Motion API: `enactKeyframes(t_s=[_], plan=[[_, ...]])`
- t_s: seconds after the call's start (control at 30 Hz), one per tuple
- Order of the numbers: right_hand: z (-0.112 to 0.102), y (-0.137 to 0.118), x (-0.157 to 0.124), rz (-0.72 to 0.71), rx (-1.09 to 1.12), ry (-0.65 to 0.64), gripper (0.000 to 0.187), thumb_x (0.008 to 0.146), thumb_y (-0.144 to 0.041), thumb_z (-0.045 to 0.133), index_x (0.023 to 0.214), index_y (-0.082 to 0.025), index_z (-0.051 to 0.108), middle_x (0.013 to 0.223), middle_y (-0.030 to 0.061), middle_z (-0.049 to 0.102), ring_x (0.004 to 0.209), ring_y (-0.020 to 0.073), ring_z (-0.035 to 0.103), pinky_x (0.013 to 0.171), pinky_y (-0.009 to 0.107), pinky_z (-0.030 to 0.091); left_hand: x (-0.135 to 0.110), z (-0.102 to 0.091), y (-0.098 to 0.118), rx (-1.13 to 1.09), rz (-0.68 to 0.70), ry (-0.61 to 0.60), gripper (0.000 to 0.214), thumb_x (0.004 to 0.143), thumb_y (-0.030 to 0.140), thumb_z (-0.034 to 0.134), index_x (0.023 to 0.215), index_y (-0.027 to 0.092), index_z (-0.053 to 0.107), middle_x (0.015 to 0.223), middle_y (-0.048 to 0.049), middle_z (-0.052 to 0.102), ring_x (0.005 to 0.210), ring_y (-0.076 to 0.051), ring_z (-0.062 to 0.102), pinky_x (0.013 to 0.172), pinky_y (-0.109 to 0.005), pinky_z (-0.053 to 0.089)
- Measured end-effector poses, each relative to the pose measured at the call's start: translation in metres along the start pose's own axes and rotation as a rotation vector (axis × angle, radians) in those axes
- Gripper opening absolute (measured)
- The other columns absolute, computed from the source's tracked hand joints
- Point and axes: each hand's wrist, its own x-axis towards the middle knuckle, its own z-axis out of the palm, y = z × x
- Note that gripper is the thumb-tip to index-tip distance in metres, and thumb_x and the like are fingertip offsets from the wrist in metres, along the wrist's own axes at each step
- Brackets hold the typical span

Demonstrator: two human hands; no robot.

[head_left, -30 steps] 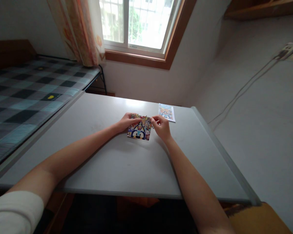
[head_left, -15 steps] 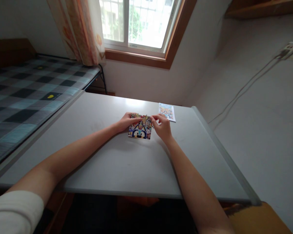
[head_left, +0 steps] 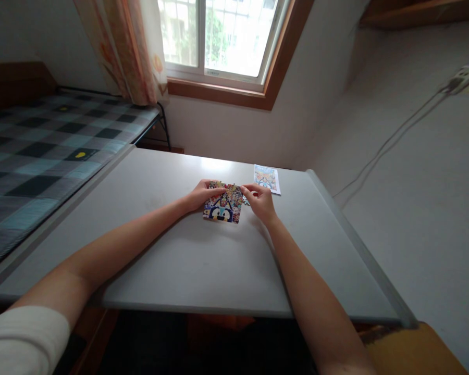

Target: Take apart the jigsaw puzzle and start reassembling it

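A partly joined jigsaw puzzle with a blue cartoon dog face is held tilted above the table, its upper edge uneven. My left hand grips its upper left side, thumb lying across the front and fingers behind. At the upper right corner, my right hand has thumb and index finger pinched at the puzzle's edge; whether a loose piece is between them I cannot tell. Small dark and white puzzle pieces show partly behind the right hand. Beyond that hand lies a picture sheet with a similar dog picture.
The grey-white table has raised side edges. A bed with a checked mattress stands to the left. Behind the table are a curtain and a window. Cables hang along the right wall.
The puzzle has shifted slightly left and tilted a little. Small pieces behind the right hand show more now. Both hands keep nearly the same grip.
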Motion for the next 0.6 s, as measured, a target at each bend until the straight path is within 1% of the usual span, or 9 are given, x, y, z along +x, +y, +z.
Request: enactKeyframes(t_s=[0.13, 0.17, 0.23, 0.33, 0.43, 0.5, 0.53, 0.6], plan=[[-0.0004, -0.0041, -0.003, -0.218, -0.227, 0.085, 0.021, 0.085, -0.033, 0.058, 0.08, -0.02, 0.072, 0.077, 0.0057, 0.068, 0.08, 0.0203, 0.056, 0.073, 0.035, 0.045, 0.0011, 0.0012, -0.0005, -0.005, 0.011, 0.007, 0.036, 0.063, 0.036, 0.081, 0.083, 0.01, 0.067, 0.081, -0.0073, 0.072, 0.069, -0.018, 0.068, 0.069, -0.03, 0.056], [-0.0003, -0.0051, -0.0036, -0.245, -0.246, 0.102, 0.02, 0.086, -0.033, 0.057, 0.08, -0.02, 0.072, 0.078, 0.0056, 0.067, 0.081, 0.0204, 0.055, 0.076, 0.036, 0.045, 0.0009, 0.0017, -0.0003, -0.013, 0.012, 0.004, 0.035, 0.063, 0.036, 0.081, 0.083, 0.01, 0.067, 0.081, -0.0074, 0.072, 0.069, -0.018, 0.068, 0.069, -0.03, 0.056], [0.0003, -0.0068, -0.0042, -0.256, -0.238, 0.115, 0.02, 0.086, -0.032, 0.057, 0.08, -0.02, 0.072, 0.078, 0.0053, 0.067, 0.081, 0.0202, 0.055, 0.078, 0.036, 0.045, 0.0002, 0.0027, 0.0008, -0.032, 0.01, -0.006, 0.034, 0.064, 0.035, 0.081, 0.083, 0.01, 0.067, 0.081, -0.0074, 0.072, 0.069, -0.018, 0.068, 0.069, -0.03, 0.056], [0.0019, -0.0078, -0.0039, -0.176, -0.129, 0.098, 0.021, 0.085, -0.035, 0.058, 0.079, -0.02, 0.072, 0.077, 0.0047, 0.067, 0.079, 0.0191, 0.057, 0.07, 0.033, 0.046, -0.0011, 0.0034, 0.0026, -0.042, -0.004, -0.008, 0.033, 0.064, 0.034, 0.081, 0.081, 0.01, 0.066, 0.079, -0.0068, 0.072, 0.068, -0.017, 0.068, 0.068, -0.03, 0.056], [0.0043, -0.0075, -0.0031, -0.003, 0.078, 0.045, 0.023, 0.08, -0.039, 0.061, 0.077, -0.019, 0.071, 0.075, 0.0041, 0.067, 0.071, 0.0169, 0.058, 0.063, 0.03, 0.046, -0.0018, 0.0032, 0.0036, -0.023, -0.008, -0.001, 0.033, 0.063, 0.035, 0.081, 0.078, 0.011, 0.065, 0.075, -0.0056, 0.071, 0.065, -0.016, 0.067, 0.066, -0.029, 0.055], [0.0058, -0.0065, -0.0028, 0.093, 0.183, 0.024, 0.025, 0.077, -0.042, 0.063, 0.076, -0.018, 0.07, 0.074, 0.0039, 0.068, 0.068, 0.0163, 0.059, 0.061, 0.029, 0.046, -0.002, 0.0032, 0.004, -0.016, -0.011, 0.001, 0.033, 0.062, 0.036, 0.081, 0.078, 0.011, 0.065, 0.074, -0.005, 0.071, 0.064, -0.016, 0.067, 0.065, -0.028, 0.055], [0.0063, -0.0059, -0.0027, 0.114, 0.206, 0.026, 0.026, 0.076, -0.043, 0.063, 0.076, -0.018, 0.07, 0.074, 0.0039, 0.068, 0.068, 0.0163, 0.059, 0.061, 0.029, 0.047, -0.0021, 0.0034, 0.0042, -0.016, -0.014, 0.003, 0.034, 0.062, 0.036, 0.082, 0.078, 0.011, 0.065, 0.074, -0.0047, 0.071, 0.064, -0.016, 0.067, 0.065, -0.029, 0.055], [0.0065, -0.0049, -0.0026, 0.103, 0.194, 0.032, 0.028, 0.076, -0.045, 0.063, 0.077, -0.018, 0.071, 0.076, 0.0043, 0.068, 0.07, 0.0163, 0.059, 0.06, 0.028, 0.047, -0.002, 0.0039, 0.0046, -0.022, -0.016, 0.006, 0.035, 0.061, 0.036, 0.082, 0.079, 0.011, 0.065, 0.074, -0.0046, 0.071, 0.065, -0.017, 0.067, 0.065, -0.029, 0.055]])
